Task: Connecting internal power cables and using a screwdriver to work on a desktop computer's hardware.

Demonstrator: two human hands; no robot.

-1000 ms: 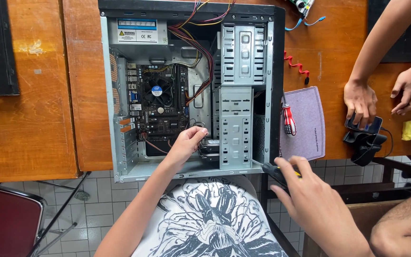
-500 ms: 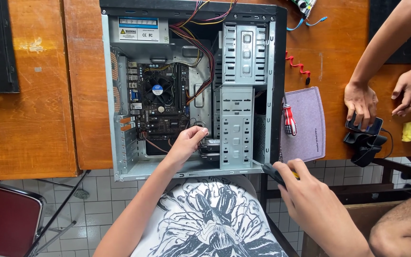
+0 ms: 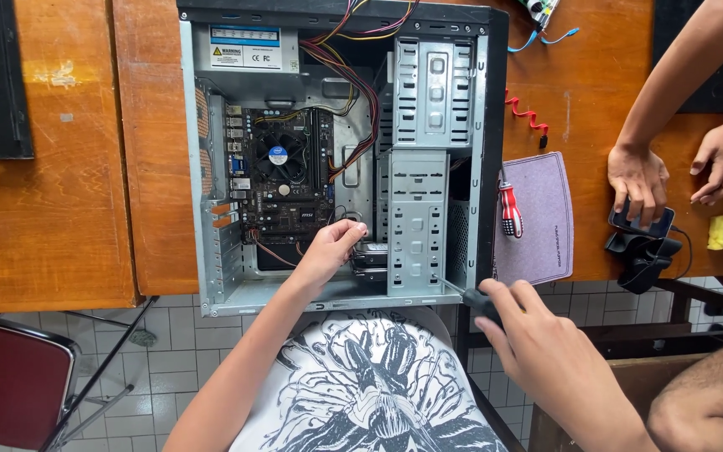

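- Nearest to us, our right hand [image 3: 537,339] is closed around the dark handle of a screwdriver [image 3: 480,303], whose thin shaft points at the lower right corner of the computer case [image 3: 483,167].
- Our left hand [image 3: 332,247] reaches inside the case, fingers curled on a dark drive or connector [image 3: 371,255] at the foot of the drive cage [image 3: 417,222]; we cannot tell whether it grips or only touches it.
- The case lies open on its side on the wooden counter [image 3: 69,218], its near edge overhanging the tiled floor.
- Deeper in sits the motherboard [image 3: 282,188] with its black cooler fan [image 3: 278,156], and red and yellow cables [image 3: 353,79] run up to the power supply [image 3: 244,46].
- Just right of the case, a red-handled screwdriver [image 3: 510,209] lies on a purple mat [image 3: 546,219].
- Further right, another person's two hands rest by a dark phone [image 3: 642,223].
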